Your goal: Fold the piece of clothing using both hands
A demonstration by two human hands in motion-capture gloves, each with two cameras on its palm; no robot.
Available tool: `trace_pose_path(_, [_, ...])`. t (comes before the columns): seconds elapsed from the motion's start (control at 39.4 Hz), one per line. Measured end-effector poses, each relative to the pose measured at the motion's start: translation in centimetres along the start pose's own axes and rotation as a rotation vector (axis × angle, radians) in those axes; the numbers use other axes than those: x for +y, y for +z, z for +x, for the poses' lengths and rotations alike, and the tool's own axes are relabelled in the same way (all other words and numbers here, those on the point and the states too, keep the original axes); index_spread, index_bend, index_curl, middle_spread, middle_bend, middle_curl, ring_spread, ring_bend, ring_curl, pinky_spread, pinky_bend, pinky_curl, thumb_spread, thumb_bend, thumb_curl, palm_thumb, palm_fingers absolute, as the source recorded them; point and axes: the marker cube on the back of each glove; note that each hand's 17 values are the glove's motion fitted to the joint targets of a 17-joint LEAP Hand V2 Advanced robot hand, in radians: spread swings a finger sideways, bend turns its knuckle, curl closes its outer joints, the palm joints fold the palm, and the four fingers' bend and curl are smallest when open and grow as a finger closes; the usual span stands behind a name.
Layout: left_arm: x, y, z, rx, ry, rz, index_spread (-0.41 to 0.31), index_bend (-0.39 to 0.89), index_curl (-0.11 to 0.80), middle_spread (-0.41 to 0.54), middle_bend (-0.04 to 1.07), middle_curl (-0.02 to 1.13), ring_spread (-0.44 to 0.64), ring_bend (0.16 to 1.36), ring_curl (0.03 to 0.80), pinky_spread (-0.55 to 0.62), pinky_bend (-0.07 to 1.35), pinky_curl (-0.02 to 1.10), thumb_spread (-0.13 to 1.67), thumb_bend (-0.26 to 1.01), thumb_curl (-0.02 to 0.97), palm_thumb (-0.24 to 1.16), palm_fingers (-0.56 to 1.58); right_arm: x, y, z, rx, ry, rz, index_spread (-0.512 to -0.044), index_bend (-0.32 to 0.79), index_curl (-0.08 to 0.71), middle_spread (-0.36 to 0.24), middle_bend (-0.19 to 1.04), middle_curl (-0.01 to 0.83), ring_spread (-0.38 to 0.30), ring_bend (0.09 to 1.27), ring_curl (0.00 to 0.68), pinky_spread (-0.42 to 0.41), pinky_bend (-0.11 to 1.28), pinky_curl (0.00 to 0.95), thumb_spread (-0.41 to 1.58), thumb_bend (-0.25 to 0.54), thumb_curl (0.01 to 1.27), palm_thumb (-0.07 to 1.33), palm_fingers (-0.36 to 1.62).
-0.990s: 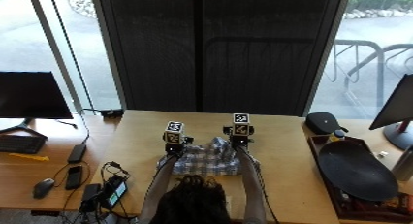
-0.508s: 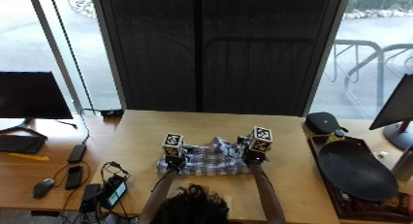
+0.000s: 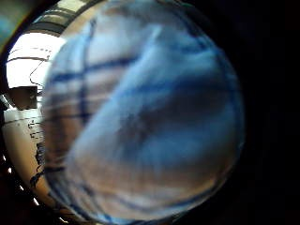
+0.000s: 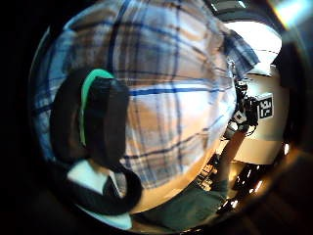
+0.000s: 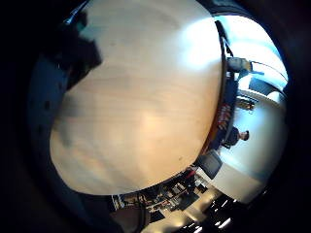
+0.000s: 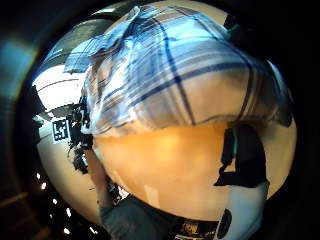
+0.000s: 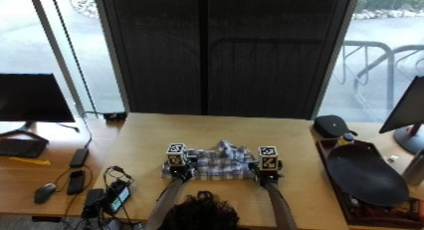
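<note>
Nearest the person, the left hand [image 7: 177, 166] and the right hand [image 7: 266, 170] sit at opposite ends of the plaid shirt [image 7: 217, 163], which lies bunched on the wooden surface [image 7: 146, 140] between them, close to the near edge. In the left thumb-side palm view a gloved thumb [image 4: 98, 117] is curled onto the checked cloth, so that hand pinches the shirt. In the right thumb-side palm view the cloth drapes over the palm with a gloved digit [image 6: 245, 155] beside it; whether the right hand is pinching or only lying under the fabric I cannot tell. Beyond the hands, the shirt's far edge rises in a rumpled ridge.

The risk here, as I judge it, is an uneven fold: if one end slips free while the other pulls, the cloth would skew or bunch further. The loose ridge could also get trapped inside the fold.
</note>
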Motion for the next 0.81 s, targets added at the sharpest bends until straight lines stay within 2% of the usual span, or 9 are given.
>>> trace_pose_path(0.05, [-0.1, 0.4, -0.3, 0.010, -0.011, -0.023, -0.126, 0.20, 0.410, 0.088, 0.12, 0.36, 0.28, 0.41, 0.353, 0.32, 0.41, 0.27, 1.39, -0.05, 0.224, 0.29, 0.19, -0.6, 0.1, 0.6, 0.107, 0.110, 0.079, -0.306, 0.16, 0.287, -0.088, 0.08, 0.291, -0.088, 0.57, 0.396, 0.095, 0.69, 0.365, 1.23, 0.032, 0.46, 0.98, 0.56])
trace_pose_path(0.08, [-0.3, 0.6, -0.3, 0.022, -0.005, -0.024, -0.126, 0.20, 0.413, 0.092, 0.13, 0.36, 0.30, 0.41, 0.355, 0.33, 0.41, 0.27, 1.39, -0.05, 0.220, 0.27, 0.18, -0.7, 0.1, 0.7, 0.145, 0.148, 0.093, -0.307, 0.17, 0.289, -0.088, 0.09, 0.284, -0.080, 0.53, 0.372, 0.109, 0.69, 0.359, 1.23, 0.025, 0.46, 0.98, 0.51])
trace_pose_path(0.1, [-0.4, 0.6, -0.4, 0.025, -0.004, -0.016, -0.125, 0.20, 0.415, 0.097, 0.14, 0.35, 0.31, 0.41, 0.353, 0.34, 0.40, 0.27, 1.39, -0.05, 0.215, 0.24, 0.16, -0.7, 0.2, 0.6, 0.162, 0.158, 0.098, -0.317, 0.15, 0.288, -0.101, 0.07, 0.276, -0.118, 0.62, 0.411, 0.072, 0.71, 0.369, 1.22, 0.033, 0.46, 1.00, 0.58])
trace_pose_path(0.15, [-0.6, 0.6, -0.7, 0.010, -0.014, 0.006, -0.125, 0.20, 0.418, 0.104, 0.14, 0.35, 0.32, 0.41, 0.349, 0.36, 0.38, 0.27, 1.39, -0.04, 0.210, 0.22, 0.15, -1.0, 0.4, 0.0, 0.155, 0.119, 0.105, -0.328, 0.12, 0.276, -0.134, 0.07, 0.260, -0.153, 0.66, 0.413, 0.004, 0.76, 0.375, 1.21, 0.034, 0.47, 1.02, 0.68])
trace_pose_path(0.3, [-1.7, 0.6, -1.7, -0.057, -0.047, 0.099, -0.124, 0.20, 0.425, 0.117, 0.16, 0.33, 0.36, 0.42, 0.338, 0.39, 0.37, 0.27, 1.40, -0.02, 0.205, 0.17, 0.14, -0.9, -0.2, 1.0, 0.289, 0.273, 0.166, -0.340, 0.11, 0.269, -0.180, 0.11, 0.245, -0.216, 0.71, 0.435, -0.159, 0.86, 0.397, 1.16, 0.022, 0.49, 1.05, 0.83])
trace_pose_path(0.43, [-2.2, 0.7, -2.2, -0.092, -0.073, 0.140, -0.123, 0.20, 0.432, 0.118, 0.17, 0.33, 0.38, 0.42, 0.334, 0.41, 0.36, 0.27, 1.40, -0.02, 0.203, 0.14, 0.13, -1.0, -1.0, 1.6, 0.265, 0.322, 0.221, -0.334, 0.14, 0.276, -0.195, 0.15, 0.257, -0.243, 0.70, 0.435, -0.236, 0.82, 0.386, 1.11, -0.002, 0.51, 1.06, 0.97])
trace_pose_path(0.51, [-1.9, 0.7, -1.7, -0.055, -0.046, 0.112, -0.123, 0.20, 0.435, 0.119, 0.17, 0.33, 0.39, 0.42, 0.332, 0.41, 0.36, 0.27, 1.40, -0.01, 0.203, 0.13, 0.13, -1.4, -1.7, 1.7, 0.204, 0.305, 0.272, -0.333, 0.13, 0.281, -0.203, 0.14, 0.264, -0.247, 0.69, 0.434, -0.262, 0.79, 0.379, 1.08, -0.007, 0.52, 1.06, 1.00])
trace_pose_path(0.63, [-1.6, 0.7, -1.9, -0.065, -0.062, 0.096, -0.123, 0.19, 0.438, 0.119, 0.17, 0.33, 0.39, 0.42, 0.328, 0.43, 0.35, 0.28, 1.41, -0.01, 0.204, 0.12, 0.13, -3.0, -3.7, -0.5, -0.112, 0.040, 0.417, -0.320, 0.16, 0.317, -0.224, 0.17, 0.297, -0.247, 0.69, 0.453, -0.282, 0.70, 0.366, 0.97, -0.028, 0.54, 1.04, 1.10])
trace_pose_path(0.81, [-0.5, 1.0, 1.1, 0.126, 0.109, -0.005, -0.123, 0.19, 0.442, 0.120, 0.17, 0.33, 0.40, 0.42, 0.326, 0.44, 0.34, 0.28, 1.41, -0.01, 0.207, 0.11, 0.12, -2.0, -8.4, 0.1, -0.260, 0.265, 0.556, -0.315, 0.16, 0.344, -0.226, 0.17, 0.321, -0.246, 0.64, 0.453, -0.295, 0.65, 0.355, 0.79, -0.024, 0.59, 1.06, 1.12])
